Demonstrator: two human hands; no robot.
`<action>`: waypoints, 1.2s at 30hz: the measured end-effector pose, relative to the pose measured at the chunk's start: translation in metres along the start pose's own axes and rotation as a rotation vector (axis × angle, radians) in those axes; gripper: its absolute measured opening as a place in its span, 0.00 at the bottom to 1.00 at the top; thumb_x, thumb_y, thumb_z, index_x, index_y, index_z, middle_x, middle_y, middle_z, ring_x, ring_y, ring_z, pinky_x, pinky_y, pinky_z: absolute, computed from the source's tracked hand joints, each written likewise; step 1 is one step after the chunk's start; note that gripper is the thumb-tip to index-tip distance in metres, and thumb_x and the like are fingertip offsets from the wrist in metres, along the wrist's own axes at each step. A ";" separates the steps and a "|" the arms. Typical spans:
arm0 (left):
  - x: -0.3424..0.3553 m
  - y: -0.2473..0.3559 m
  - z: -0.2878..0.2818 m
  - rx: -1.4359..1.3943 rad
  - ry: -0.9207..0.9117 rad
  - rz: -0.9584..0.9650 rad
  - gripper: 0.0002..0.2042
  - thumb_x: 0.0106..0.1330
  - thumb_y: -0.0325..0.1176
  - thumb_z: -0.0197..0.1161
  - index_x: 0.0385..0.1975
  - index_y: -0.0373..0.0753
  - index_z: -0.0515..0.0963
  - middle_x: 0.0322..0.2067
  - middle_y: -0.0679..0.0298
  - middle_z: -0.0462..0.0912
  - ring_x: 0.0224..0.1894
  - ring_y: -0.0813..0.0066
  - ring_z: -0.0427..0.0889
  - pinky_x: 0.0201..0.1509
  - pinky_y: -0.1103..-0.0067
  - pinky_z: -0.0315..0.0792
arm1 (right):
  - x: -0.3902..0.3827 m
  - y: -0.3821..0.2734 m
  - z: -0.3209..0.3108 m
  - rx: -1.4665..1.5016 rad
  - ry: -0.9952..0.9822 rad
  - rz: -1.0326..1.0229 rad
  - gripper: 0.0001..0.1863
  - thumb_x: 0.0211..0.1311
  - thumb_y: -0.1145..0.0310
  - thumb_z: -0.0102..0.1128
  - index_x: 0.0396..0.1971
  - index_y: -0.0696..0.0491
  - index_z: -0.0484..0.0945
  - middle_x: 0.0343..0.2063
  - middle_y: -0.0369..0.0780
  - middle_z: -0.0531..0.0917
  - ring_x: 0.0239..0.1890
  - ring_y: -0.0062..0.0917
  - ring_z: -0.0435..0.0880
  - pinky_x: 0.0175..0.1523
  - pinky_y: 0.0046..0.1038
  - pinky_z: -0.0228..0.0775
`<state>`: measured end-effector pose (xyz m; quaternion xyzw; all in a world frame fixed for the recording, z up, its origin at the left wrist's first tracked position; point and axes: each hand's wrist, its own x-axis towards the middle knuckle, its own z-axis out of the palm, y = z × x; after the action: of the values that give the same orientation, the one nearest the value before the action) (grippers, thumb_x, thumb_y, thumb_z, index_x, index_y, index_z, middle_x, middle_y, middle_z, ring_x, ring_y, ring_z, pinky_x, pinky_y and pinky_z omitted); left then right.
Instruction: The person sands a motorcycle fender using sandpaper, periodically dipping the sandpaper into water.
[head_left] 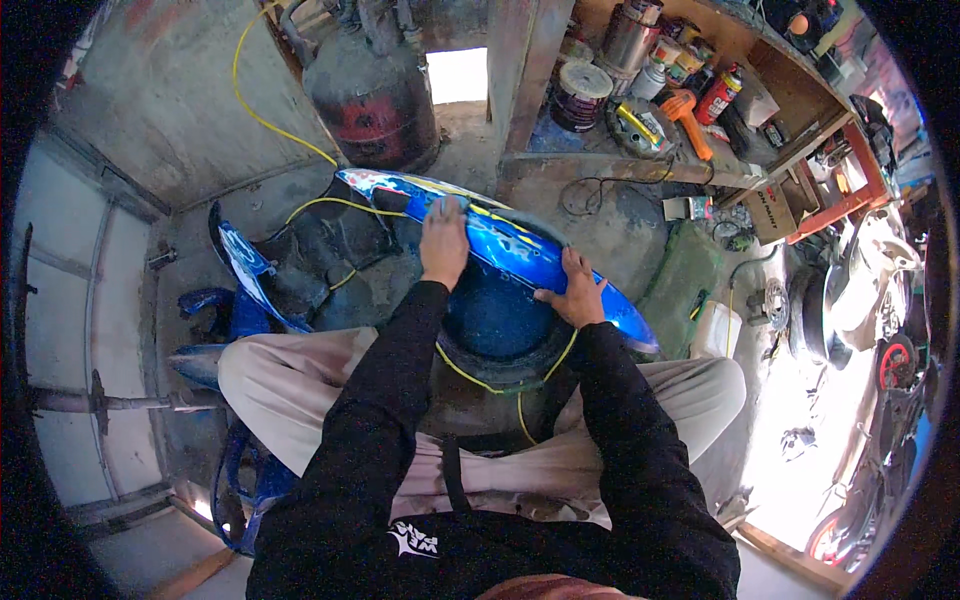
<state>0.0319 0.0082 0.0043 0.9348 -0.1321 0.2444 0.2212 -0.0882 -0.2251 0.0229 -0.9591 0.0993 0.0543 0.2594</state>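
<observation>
A long, curved blue motorcycle fairing panel with white, yellow and bare-looking patches lies slantwise in front of me. My left hand grips its left-middle part, fingers together over the painted face. Nearer the right end, my right hand holds the near edge, thumb apart from the fingers. Whether anything thin is under the left fingers is hidden. Below the panel, between my legs, is a round dark-rimmed tub with a bluish inside, partly covered by the panel. Yellow cord curves along its near side.
More blue panels lie to the left. A dark, rusty tank stands at the far left. Shelving at far right bears cans, an orange heat gun and a red spray can. A green cloth-like piece lies right.
</observation>
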 end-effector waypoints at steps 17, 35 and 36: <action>-0.010 -0.005 -0.013 -0.188 -0.062 0.044 0.14 0.75 0.28 0.52 0.57 0.34 0.72 0.53 0.43 0.78 0.58 0.38 0.76 0.62 0.54 0.74 | 0.001 0.002 -0.001 -0.020 -0.004 -0.042 0.61 0.48 0.44 0.81 0.78 0.52 0.56 0.79 0.41 0.59 0.81 0.45 0.55 0.70 0.81 0.46; -0.069 0.028 -0.023 -0.015 -0.335 0.478 0.20 0.76 0.35 0.54 0.64 0.36 0.75 0.61 0.52 0.79 0.68 0.54 0.74 0.74 0.49 0.59 | -0.001 0.006 0.003 -0.080 -0.001 -0.037 0.60 0.50 0.42 0.80 0.79 0.52 0.57 0.79 0.44 0.60 0.81 0.44 0.56 0.70 0.79 0.48; -0.061 0.017 -0.024 -0.100 -0.379 0.637 0.19 0.76 0.35 0.54 0.63 0.37 0.76 0.62 0.53 0.79 0.69 0.56 0.74 0.75 0.48 0.58 | -0.001 0.007 0.003 -0.060 0.019 -0.062 0.60 0.50 0.42 0.80 0.79 0.52 0.57 0.79 0.44 0.60 0.81 0.44 0.56 0.70 0.79 0.48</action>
<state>-0.0357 0.0134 -0.0022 0.8635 -0.4667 0.1169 0.1511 -0.0906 -0.2291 0.0173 -0.9696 0.0704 0.0400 0.2309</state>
